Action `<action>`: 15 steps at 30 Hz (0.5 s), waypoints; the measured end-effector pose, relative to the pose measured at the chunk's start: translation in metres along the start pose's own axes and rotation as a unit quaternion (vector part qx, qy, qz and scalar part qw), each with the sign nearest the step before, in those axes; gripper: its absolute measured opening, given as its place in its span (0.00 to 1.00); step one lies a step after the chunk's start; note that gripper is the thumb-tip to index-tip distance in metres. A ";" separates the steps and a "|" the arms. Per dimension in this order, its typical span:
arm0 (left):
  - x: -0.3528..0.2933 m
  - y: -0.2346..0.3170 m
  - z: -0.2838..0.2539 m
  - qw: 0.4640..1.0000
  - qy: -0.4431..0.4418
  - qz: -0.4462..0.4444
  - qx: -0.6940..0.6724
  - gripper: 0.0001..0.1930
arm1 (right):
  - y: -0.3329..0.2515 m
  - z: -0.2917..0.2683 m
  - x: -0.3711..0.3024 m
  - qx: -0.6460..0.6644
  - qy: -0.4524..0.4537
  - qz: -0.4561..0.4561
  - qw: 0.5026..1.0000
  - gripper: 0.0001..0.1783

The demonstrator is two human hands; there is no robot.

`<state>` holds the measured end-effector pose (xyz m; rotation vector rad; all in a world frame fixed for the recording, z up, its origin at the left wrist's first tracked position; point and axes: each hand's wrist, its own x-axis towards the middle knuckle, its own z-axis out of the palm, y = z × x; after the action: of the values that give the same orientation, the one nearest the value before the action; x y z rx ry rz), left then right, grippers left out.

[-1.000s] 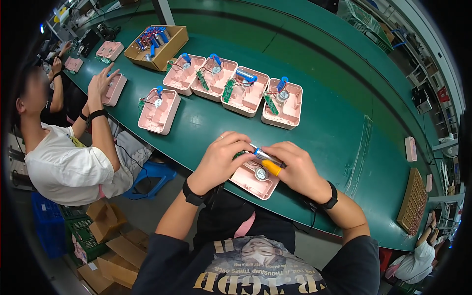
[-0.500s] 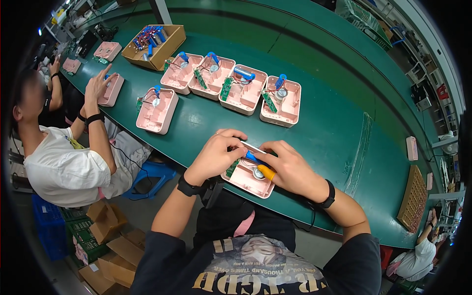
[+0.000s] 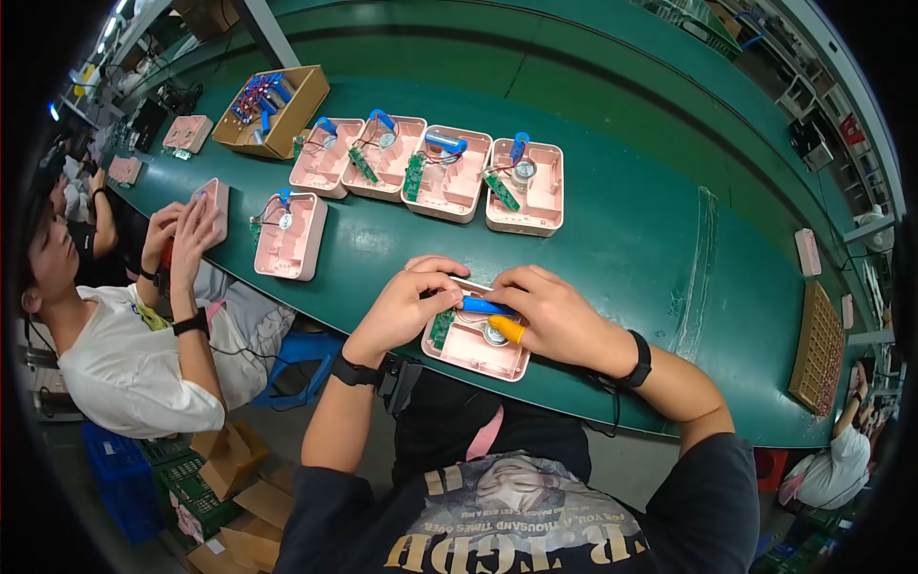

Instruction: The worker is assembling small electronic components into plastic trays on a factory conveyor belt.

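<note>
A pink plastic housing (image 3: pixel 467 360) lies in front of me at the table's near edge, its open side up. Inside sits a blue cylindrical battery (image 3: pixel 486 306), lying crosswise near the far wall. My left hand (image 3: pixel 409 308) pinches its left end between thumb and fingers. At the other end, my right hand (image 3: pixel 564 323) grips the battery, fingers over the far wall and a yellow finger cot (image 3: pixel 507 329) on one digit. A green circuit board (image 3: pixel 442 328) stands along the housing's left side. A round silver part (image 3: pixel 494 334) is partly covered by the finger cot.
Beyond my hands, several similar pink housings (image 3: pixel 525 187) with batteries and boards form a row. Another housing (image 3: pixel 291 239) stands left. A cardboard box (image 3: pixel 287 131) holds blue batteries. A co-worker (image 3: pixel 124 335) sits at left, handling a housing. A compartmented tray (image 3: pixel 819 349) lies far right.
The battery now lies more level and shows more fully between my hands. My view has shifted slightly. The co-worker's raised hand has come down to the housing.
</note>
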<state>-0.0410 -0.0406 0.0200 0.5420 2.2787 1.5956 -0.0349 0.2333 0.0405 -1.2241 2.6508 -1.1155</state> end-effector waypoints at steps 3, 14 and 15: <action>0.002 0.002 0.000 1.000 -0.011 0.007 0.011 0.07 | 0.001 0.000 0.000 -0.002 0.001 0.005 1.000 0.19; -0.001 0.020 0.011 0.988 0.051 0.021 0.146 0.07 | 0.003 0.000 0.000 0.002 -0.019 0.005 1.000 0.20; -0.001 0.023 0.014 0.978 0.072 0.017 0.195 0.07 | 0.004 0.001 0.000 -0.006 -0.021 0.008 1.000 0.20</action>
<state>-0.0306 -0.0224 0.0366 0.5743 2.7266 1.2388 -0.0372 0.2350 0.0372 -1.2115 2.6364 -1.0604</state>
